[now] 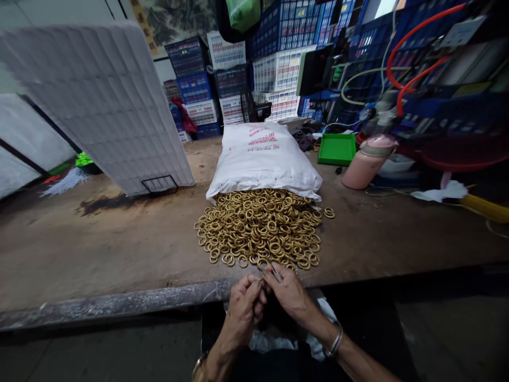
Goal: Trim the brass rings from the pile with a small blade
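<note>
Here they are, my brass-coloured rings (262,228), a great loose heap, lying flat or tilted across one another, packed thick through the middle and thinning to scattered loops at the near edge, a couple just apart at far right, while from my right hand (292,294) a slim pale metal sliver (277,272) pokes out, partly hidden

Just behind the grip, a silvery bangle (338,341) circles the right wrist (326,331), a shiny metallic bracelet (198,364) the left wrist (217,355).
</note>
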The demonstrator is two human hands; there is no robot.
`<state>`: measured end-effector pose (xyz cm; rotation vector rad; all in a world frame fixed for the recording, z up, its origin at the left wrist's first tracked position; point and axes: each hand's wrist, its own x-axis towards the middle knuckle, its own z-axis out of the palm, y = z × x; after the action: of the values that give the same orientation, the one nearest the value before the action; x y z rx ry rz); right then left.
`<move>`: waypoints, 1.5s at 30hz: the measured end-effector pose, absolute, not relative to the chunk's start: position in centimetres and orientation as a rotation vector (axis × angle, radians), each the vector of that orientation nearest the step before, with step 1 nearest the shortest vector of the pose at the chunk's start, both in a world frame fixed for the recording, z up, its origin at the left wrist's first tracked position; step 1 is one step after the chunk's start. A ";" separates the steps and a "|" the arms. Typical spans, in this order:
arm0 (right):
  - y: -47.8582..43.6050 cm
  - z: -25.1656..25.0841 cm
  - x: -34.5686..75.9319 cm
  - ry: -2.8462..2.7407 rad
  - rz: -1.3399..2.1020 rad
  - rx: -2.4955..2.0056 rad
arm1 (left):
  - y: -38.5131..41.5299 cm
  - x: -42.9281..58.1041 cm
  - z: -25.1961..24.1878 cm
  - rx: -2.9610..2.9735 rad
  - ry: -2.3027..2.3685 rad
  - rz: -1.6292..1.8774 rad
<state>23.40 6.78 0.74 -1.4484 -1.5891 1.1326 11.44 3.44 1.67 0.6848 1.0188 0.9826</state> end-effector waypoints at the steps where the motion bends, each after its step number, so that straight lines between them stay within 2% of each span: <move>1: 6.8 0.8 23.5 -1.609 1.108 -1.464 | 3.4 11.4 1.7 0.677 1.017 0.993; 6: 6.1 1.0 24.1 -1.884 0.884 -1.548 | 3.6 11.5 1.7 0.693 1.060 1.055; 13: 5.4 1.4 23.8 -2.237 0.740 -1.647 | 3.8 11.4 1.8 0.832 1.089 1.078; 21: 6.0 1.2 24.5 -2.199 0.589 -1.847 | 1.6 10.8 3.1 0.762 0.997 0.987; 33: 7.6 0.6 22.4 -2.265 0.263 -1.881 | 2.4 9.9 2.5 0.385 0.856 1.085; 45: 8.2 0.1 23.1 -2.086 0.412 -1.788 | 3.5 9.3 1.3 0.347 0.867 1.130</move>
<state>23.12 8.17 0.09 -1.7881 -2.0862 0.4117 9.33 3.47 1.26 0.3467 0.8674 1.1298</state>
